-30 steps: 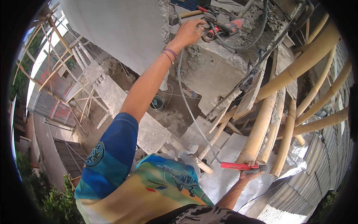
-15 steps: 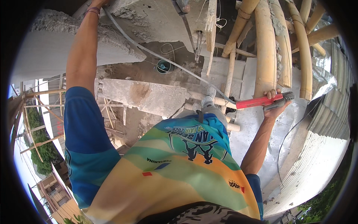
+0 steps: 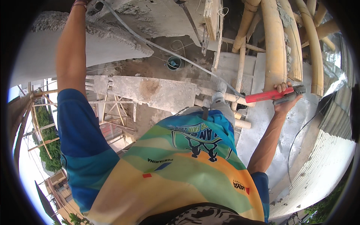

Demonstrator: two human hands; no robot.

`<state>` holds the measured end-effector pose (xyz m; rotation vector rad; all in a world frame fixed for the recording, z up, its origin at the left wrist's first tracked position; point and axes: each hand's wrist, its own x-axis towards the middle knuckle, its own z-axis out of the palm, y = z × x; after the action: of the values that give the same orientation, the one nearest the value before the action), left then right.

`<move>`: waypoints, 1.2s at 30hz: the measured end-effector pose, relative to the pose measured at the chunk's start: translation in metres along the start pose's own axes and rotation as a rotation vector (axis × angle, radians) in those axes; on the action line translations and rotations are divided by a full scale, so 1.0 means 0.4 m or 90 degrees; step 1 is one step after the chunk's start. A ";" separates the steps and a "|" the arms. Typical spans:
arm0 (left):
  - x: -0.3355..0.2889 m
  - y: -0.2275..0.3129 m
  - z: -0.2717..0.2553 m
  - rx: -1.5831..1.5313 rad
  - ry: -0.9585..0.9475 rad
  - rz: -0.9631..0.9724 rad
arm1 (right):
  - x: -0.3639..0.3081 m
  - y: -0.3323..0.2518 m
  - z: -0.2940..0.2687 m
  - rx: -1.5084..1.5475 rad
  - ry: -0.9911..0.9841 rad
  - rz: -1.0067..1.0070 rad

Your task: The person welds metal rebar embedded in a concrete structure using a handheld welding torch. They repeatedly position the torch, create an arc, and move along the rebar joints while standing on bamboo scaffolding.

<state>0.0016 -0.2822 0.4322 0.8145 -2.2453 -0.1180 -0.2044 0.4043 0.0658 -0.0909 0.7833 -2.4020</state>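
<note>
My right hand [image 3: 287, 98], on the right, is closed around a red bar-shaped tool with a grey grip [image 3: 268, 95]; its exact kind I cannot make out. From the tool's left end, a long grey cable or tube [image 3: 180, 56] runs up and left across the scene to the top edge. My left arm stretches upward along a rough concrete block [image 3: 108, 43]. Only a sliver of my left hand [image 3: 84, 1] shows at the upper edge, beside a banded wrist. Its fingers are out of sight.
Thick bamboo poles [image 3: 275, 45] stand at the upper right. Below lie a concrete-stained board [image 3: 170, 93] and a dark bucket [image 3: 174, 63]. Grey metal sheets [image 3: 258, 135] and corrugated roofing [image 3: 322, 165] are at the right. Bamboo scaffolding [image 3: 42, 129] rises at the left.
My left arm has moved left, taking most of the hand past the top edge. The view has shifted slightly. My right hand keeps its hold on the red tool.
</note>
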 end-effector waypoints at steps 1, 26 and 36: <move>0.002 -0.016 0.000 0.069 0.005 0.038 | 0.000 0.000 0.000 0.004 -0.010 0.001; -0.413 0.145 -0.181 -0.664 -0.130 -0.013 | -0.013 0.005 0.041 -0.043 0.018 -0.023; -0.291 0.104 -0.049 -0.446 -0.026 -0.043 | -0.006 0.010 0.033 -0.037 -0.035 -0.034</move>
<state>0.0550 -0.1779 0.3883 0.4978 -1.9947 -0.9006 -0.1973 0.3962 0.0747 -0.2038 0.8349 -2.4165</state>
